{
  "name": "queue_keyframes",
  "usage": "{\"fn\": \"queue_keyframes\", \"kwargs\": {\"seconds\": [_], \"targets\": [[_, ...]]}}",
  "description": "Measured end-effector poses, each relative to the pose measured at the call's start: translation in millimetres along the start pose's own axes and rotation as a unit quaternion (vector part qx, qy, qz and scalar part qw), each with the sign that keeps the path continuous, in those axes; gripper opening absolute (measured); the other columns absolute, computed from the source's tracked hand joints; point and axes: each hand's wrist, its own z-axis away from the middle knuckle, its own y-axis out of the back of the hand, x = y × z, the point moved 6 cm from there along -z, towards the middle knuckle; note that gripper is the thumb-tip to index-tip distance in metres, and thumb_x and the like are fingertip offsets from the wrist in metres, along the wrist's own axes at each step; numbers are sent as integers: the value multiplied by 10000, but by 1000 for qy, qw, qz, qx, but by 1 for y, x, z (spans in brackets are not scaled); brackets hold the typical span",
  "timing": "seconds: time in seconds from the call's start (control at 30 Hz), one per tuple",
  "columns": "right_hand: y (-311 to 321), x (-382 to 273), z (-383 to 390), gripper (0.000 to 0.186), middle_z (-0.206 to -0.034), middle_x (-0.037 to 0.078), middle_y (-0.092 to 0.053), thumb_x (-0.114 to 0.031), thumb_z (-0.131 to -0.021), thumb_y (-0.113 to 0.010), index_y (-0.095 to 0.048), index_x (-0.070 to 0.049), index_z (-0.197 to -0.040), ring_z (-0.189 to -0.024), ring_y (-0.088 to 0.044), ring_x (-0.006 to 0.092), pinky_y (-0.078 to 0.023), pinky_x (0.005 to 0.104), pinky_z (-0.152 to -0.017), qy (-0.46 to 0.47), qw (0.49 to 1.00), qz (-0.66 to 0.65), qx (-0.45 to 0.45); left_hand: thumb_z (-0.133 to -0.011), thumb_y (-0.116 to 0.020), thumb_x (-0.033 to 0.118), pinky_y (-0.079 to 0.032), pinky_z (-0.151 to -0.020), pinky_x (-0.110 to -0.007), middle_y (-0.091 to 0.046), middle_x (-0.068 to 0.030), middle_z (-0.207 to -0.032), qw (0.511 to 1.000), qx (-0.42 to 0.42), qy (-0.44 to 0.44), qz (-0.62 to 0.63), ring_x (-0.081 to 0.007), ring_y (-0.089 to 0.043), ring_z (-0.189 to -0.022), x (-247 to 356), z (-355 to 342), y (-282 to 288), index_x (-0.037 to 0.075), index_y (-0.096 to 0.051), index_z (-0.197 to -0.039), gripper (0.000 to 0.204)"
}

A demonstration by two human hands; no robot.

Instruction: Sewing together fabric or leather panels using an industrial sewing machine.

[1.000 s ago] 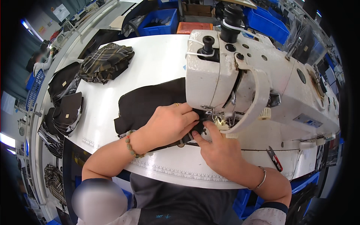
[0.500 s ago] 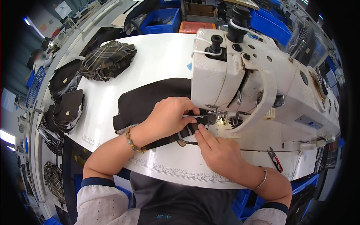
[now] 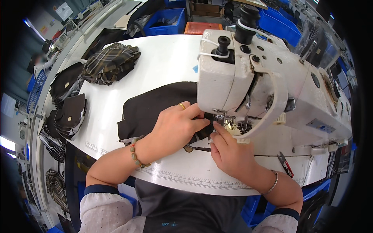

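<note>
A white industrial sewing machine (image 3: 219, 81) stands on the right of the white table (image 3: 116, 99). Dark brown cloth (image 3: 151, 105) lies partly under its head, with plaid showing at its lower edge. My left hand (image 3: 175, 128), with a gold ring and a beaded bracelet, is closed on the cloth just left of the presser foot (image 3: 218, 117), thumb and fingertips pressed together. Below the foot my right hand (image 3: 231, 153) has its fingertips on the cloth, index finger extended and thumb bent; whether it grips is hard to tell, as the tips are small and partly hidden.
Plaid cloth (image 3: 110, 62) and folded dark pieces (image 3: 70, 112) pile at the left. Black thread snips (image 3: 284, 165) lie at the right front. Blue bins (image 3: 165, 23) and an orange tray (image 3: 204, 28) stand behind. A co-worker (image 3: 39, 62) sits far left.
Since half a second ago my left hand has shifted down slightly and its fingers have moved toward the presser foot. My right fingertips have moved up and right, closer to the foot.
</note>
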Motion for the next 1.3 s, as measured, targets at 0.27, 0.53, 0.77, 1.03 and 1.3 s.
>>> {"fn": "queue_keyframes", "kwargs": {"seconds": [0.27, 0.53, 0.77, 1.03, 1.3], "targets": [[-8, -13, 6, 311, -1172, 166, -710, -92, -764, -686, -694, -14, -1065, -498, -599, 132, -468, 283, -433, 54, 995, 53, -68, -728, -688, 78, -538, -700, -327, -600, -22, -907, 999, -40, 14, 9, -213, -613, -863, 11, 2, -12, 100, -743, -965, 245], [-6, -19, 5, 290, -1196, 200, -699, -71, -802, -632, -695, 6, -1074, -500, -585, 106, -443, 265, -424, 87, 993, 47, -57, -761, -666, 40, -560, -733, -366, -652, -31, -997, 988, -82, 106, 79, -269, -649, -978, -1, -1, -23, 97, -737, -979, 236], [-7, -19, 5, 315, -1148, 267, -689, -96, -794, -621, -643, 38, -1078, -503, -620, 148, -484, 275, -430, 101, 993, 23, -56, -766, -671, 94, -548, -682, -339, -607, -41, -912, 996, -87, 37, 5, -231, -634, -881, 16, 1, -20, 80, -738, -993, 237], [-8, -15, 4, 238, -1155, 265, -689, -93, -800, -617, -639, 16, -1010, -502, -617, 148, -467, 284, -419, 79, 994, 45, -58, -797, -657, 123, -531, -635, -318, -572, -52, -897, 998, -60, 20, -28, -210, -611, -846, 19, 2, -20, 36, -722, -1058, 283], [-9, -9, 0, 315, -1120, 119, -738, -103, -783, -684, -731, -22, -1083, -476, -585, 133, -464, 279, -413, 50, 994, 90, -27, -815, -642, 115, -540, -648, -324, -589, -56, -914, 997, -54, 54, -30, -216, -625, -877, 15, 3, -27, 41, -721, -1087, 293]]}}
